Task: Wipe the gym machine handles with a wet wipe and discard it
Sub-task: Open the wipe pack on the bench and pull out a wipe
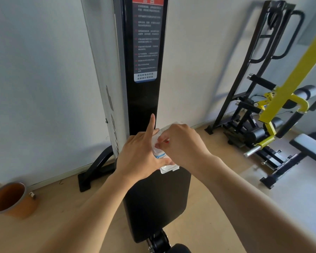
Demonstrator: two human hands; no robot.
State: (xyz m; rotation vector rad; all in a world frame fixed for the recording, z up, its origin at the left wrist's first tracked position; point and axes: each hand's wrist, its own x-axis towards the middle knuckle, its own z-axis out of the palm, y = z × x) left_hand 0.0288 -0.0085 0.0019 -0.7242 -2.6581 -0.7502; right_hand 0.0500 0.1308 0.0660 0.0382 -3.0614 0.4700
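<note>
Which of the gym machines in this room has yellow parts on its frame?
The black machine with yellow arms by the right wall, beside the bench. The tall black column machine directly behind the hands carries only a red and white label, no yellow.

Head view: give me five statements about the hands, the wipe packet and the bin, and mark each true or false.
1. Both hands are on the wipe packet. True.
2. The left hand has its index finger stretched upward. True.
3. The orange bin stands on the floor to the right of the seat. False: it stands at the lower left, near the wall.
4. The right hand is wiping a handle of the yellow machine. False: its fingers pinch at the packet; the yellow machine is untouched.
5. The packet is held in front of the black upright column. True.
</note>
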